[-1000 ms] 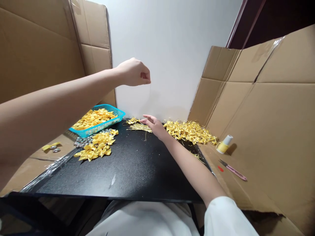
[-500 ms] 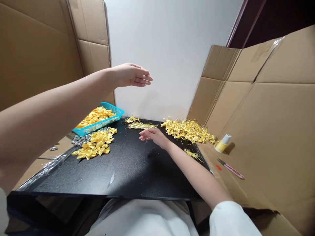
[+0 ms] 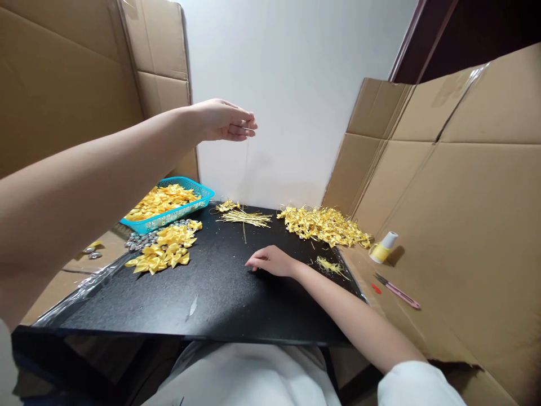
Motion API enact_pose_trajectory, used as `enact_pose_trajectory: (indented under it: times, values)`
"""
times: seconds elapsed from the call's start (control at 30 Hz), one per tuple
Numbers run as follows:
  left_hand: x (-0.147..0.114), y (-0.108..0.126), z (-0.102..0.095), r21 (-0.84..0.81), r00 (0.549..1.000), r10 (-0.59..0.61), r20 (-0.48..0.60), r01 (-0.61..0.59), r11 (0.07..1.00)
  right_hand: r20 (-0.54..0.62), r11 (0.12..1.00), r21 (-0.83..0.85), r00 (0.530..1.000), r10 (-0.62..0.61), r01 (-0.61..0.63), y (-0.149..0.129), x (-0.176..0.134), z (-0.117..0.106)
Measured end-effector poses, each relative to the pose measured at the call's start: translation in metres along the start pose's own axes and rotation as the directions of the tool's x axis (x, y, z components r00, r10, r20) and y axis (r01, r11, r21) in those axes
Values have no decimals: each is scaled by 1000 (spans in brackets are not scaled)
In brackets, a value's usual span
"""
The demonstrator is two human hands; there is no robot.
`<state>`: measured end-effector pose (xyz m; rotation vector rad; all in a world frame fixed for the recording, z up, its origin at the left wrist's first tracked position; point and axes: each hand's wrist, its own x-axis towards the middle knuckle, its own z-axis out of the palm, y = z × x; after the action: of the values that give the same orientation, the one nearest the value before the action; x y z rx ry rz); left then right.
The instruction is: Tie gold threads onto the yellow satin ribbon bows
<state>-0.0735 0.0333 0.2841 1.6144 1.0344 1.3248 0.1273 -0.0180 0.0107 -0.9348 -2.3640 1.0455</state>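
My left hand [image 3: 230, 121] is raised in front of the white wall, thumb and fingertips pinched on a thin thread [image 3: 247, 155]. The thread hangs nearly straight down toward the bundle of thin gold strands [image 3: 247, 217] at the table's back; where it ends is hard to see. Low over the middle of the black table, my right hand [image 3: 270, 261] is closed with its fingertips together. Anything between them is too small to make out. Yellow ribbon flowers [image 3: 163, 251] lie to the left, beside several shiny silver pieces [image 3: 139, 241].
A blue basket [image 3: 169, 219] of yellow ribbon pieces stands back left. Gold bows [image 3: 323, 224] are heaped back right, with thread scraps [image 3: 329, 265] nearer. On cardboard at right lie a thread spool [image 3: 382, 248], pink-handled snips [image 3: 399, 292] and a red piece [image 3: 376, 288]. Cardboard walls flank both sides.
My left hand has risen slightly. My right hand has come down and toward me, away from the gold strands, and its fingers have drawn together.
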Motion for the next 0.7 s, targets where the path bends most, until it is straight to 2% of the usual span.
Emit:
enact_pose_trajectory:
  times: [0.07, 0.13, 0.23, 0.4, 0.5, 0.6, 0.7]
  values:
    - [0, 0, 1, 9, 1000, 0, 1, 0, 1000, -61, 1000, -14, 998, 22, -22, 1, 0, -2]
    - [-1, 0, 2, 11, 1000, -6, -2, 7, 1000, -196, 999, -27, 980, 28, -34, 2, 4, -4]
    - [-1, -1, 3, 1, 1000, -11, 0, 11, 1000, -403, 1000, 2, 915, 28, -30, 1, 22, -5]
    - [-1, -2, 5, -19, 1000, -16, 3, 16, 1000, -531, 989, 108, 847, -25, 97, -10, 63, 1]
    - [-2, -1, 5, -18, 1000, -14, -3, 14, 1000, -534, 961, 209, 844, -41, 179, -14, 74, 6]
    - [-2, 0, 1, -6, 1000, 2, -6, -2, 1000, -436, 921, 344, 900, -13, 180, -15, 66, 6]
    - [1, -1, -6, -4, 999, 42, -12, -42, 999, -277, 876, 475, 959, 56, 86, -17, 46, 3]
